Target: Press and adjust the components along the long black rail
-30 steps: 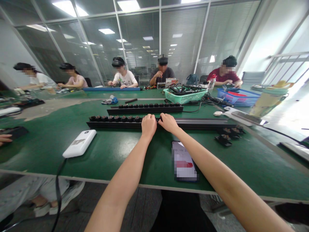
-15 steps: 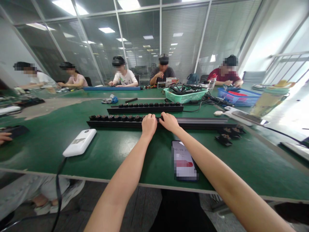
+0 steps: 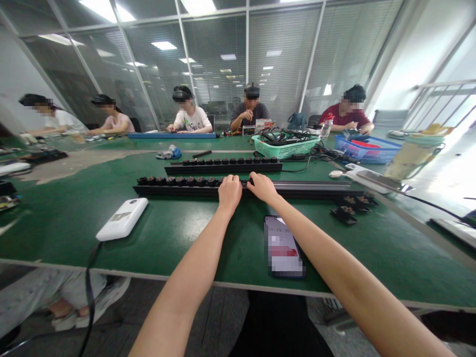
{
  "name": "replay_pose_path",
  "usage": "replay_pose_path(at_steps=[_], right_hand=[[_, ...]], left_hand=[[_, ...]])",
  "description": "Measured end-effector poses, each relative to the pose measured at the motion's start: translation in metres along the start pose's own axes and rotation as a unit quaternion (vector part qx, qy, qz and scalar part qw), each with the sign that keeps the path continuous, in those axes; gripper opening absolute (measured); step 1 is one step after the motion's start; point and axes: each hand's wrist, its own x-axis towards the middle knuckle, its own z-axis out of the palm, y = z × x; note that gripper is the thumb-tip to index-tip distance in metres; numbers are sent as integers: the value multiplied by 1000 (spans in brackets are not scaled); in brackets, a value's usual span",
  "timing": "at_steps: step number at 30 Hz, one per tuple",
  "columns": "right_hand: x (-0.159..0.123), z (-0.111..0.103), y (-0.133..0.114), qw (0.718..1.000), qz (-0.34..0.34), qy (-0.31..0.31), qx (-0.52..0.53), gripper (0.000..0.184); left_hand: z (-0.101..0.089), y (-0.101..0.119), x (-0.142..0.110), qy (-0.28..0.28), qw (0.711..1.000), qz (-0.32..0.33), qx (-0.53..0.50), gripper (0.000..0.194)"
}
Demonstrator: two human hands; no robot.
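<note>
Black rail (image 3: pixel 293 190) lies crosswise on the desk (image 3: pixel 174 248), dark modules (image 3: pixel 191 181) lining its left stretch, more sitting by its right end!

Your camera sits on your head and looks forward and down, over the green table (image 3: pixel 167 258). It is near to your left hand (image 3: pixel 229 192) and right hand (image 3: pixel 262 188), while its wide view reaches the distant glass wall (image 3: pixel 215 44).

Open tabletop (image 3: pixel 174 233) beside white device (image 3: pixel 122 219), phone (image 3: pixel 283 255) obstructing, gap between front rail (image 3: pixel 305 190) and rear rail (image 3: pixel 223 169) perhaps tight
</note>
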Motion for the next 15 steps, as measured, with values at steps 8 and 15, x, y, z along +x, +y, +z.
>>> replay_pose_path(at_steps=[8,15], right_hand=[[-2,-2,0,1000,10,-4,3,28],[-1,0,3,1000,0,-1,14,29]], left_hand=[[-2,2,-1,-9,1000,-8,-9,27],[-4,3,-2,-18,1000,-14,-13,28]])
